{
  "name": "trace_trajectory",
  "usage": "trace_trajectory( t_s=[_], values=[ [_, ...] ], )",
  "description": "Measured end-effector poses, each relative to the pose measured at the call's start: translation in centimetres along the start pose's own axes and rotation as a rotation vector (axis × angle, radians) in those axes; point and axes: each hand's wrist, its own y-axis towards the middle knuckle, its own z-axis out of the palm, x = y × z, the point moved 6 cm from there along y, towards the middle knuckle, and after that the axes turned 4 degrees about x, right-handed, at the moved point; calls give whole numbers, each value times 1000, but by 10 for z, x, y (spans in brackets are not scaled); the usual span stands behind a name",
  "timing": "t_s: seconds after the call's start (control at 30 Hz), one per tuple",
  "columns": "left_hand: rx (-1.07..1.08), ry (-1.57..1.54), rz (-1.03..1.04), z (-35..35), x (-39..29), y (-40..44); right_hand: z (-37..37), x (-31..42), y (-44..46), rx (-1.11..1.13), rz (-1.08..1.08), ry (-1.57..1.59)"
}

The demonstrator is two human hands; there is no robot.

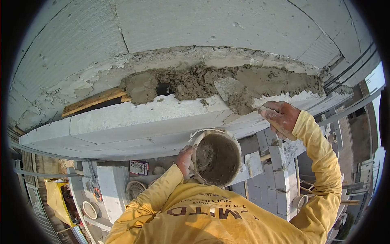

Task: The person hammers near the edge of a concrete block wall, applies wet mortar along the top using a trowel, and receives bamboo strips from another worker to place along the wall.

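Observation:
My left hand [185, 162] is wrapped round the left side of a round bucket [217, 158] with grey mortar inside, held close to my yellow shirt. My right hand [281, 118] is closed on the handle of a trowel [230, 91], whose blade lies tilted against wet mortar on the wall top. That mortar [276, 80] is spread smooth at the right and lumpy in the middle. A dark gap shows in it left of centre. Along the ledge runs a pale block [150, 116] with mortar smears on its edge.
Wooden strips [95, 103] lie in the ledge at the left. A block wall [227, 28] rises beyond. Cables run past the right end. Far below are a white bucket [90, 210], a box [139, 167], block stacks and a yellow sheet [57, 201].

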Motion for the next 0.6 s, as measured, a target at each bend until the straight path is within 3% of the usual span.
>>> trace_trajectory(
  t_s=[0.13,0.23,0.33,0.47,0.53,0.6],
  values=[
    [-26,-33,-12,10,-8,-9,-2,-17,-12,-32,29,55],
    [-14,-37,-18,7,-6,-5,-11,-12,-30,-198,6,-24],
    [-22,-7,-48,10,-1,-4,2,26,-37,-167,-182,-17],
    [-22,22,-104,28,-4,-10,29,81,-6,-149,-363,-389],
    [1,101,-30,15,5,2,38,96,16,-149,-455,-584],
    [16,103,-11,2,14,13,38,98,21,-154,-426,-671]
  ],
)
